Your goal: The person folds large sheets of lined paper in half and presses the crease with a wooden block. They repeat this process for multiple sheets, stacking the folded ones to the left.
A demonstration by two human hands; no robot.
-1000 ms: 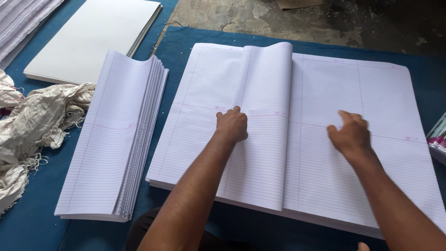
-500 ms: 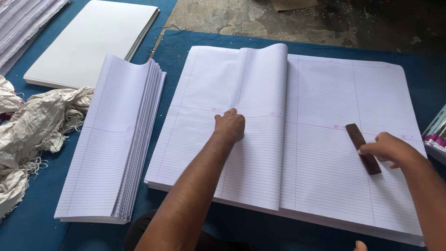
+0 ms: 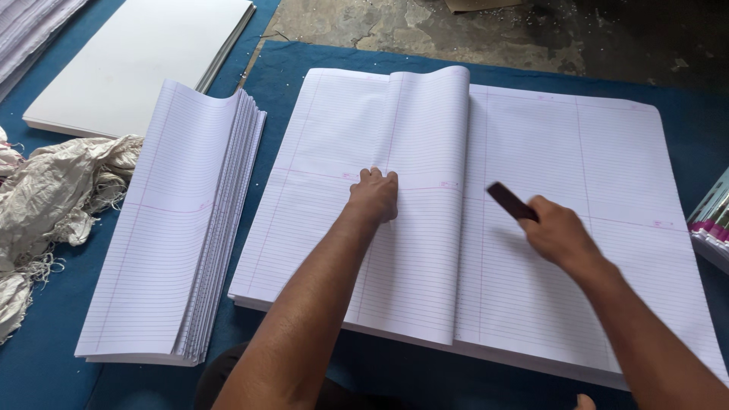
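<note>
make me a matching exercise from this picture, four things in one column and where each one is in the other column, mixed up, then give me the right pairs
Things:
1. folded stack
2. rag
3. dark block
4. white board

Places:
A. in the right hand
B. far left edge, crumpled on the blue mat
C. top left, lying flat
D. just left of the big ruled sheets, which the left hand presses

Pairs: 1-D, 2-B, 3-A, 4-C
</note>
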